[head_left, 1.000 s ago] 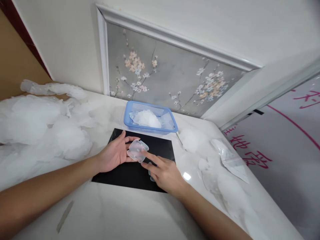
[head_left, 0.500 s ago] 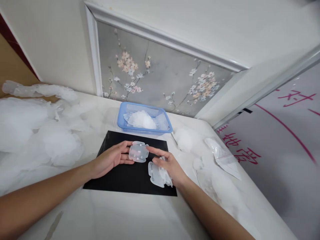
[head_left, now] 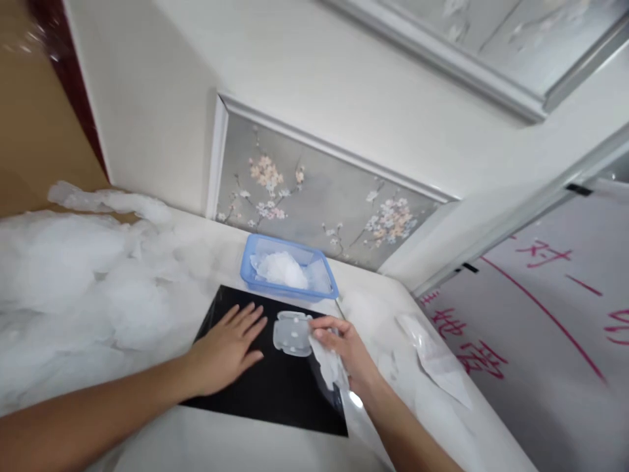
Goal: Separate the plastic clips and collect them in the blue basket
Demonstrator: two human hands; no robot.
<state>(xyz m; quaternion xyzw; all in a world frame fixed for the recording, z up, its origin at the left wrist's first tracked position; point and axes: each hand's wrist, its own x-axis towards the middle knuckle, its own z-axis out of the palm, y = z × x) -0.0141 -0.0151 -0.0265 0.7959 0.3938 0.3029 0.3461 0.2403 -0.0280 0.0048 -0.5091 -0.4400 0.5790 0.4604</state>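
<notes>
Clutching white pieces [head_left: 328,364], right hand [head_left: 350,354] meets a clear piece [head_left: 291,334]; left hand [head_left: 227,351], fingers splayed, covers black mat [head_left: 275,400].

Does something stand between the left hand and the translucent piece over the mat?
Nothing visible does: only the black mat shows between the left hand and the translucent piece. The right hand is at its right edge.

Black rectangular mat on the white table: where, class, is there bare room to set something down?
Bare: the near part of the black mat, below the translucent plastic piece and between the left hand and right hand; also the white table along the mat's near edge. Crowded: heaped white plastic at left, loose translucent plastic at right, the blue plastic basket behind.
</notes>
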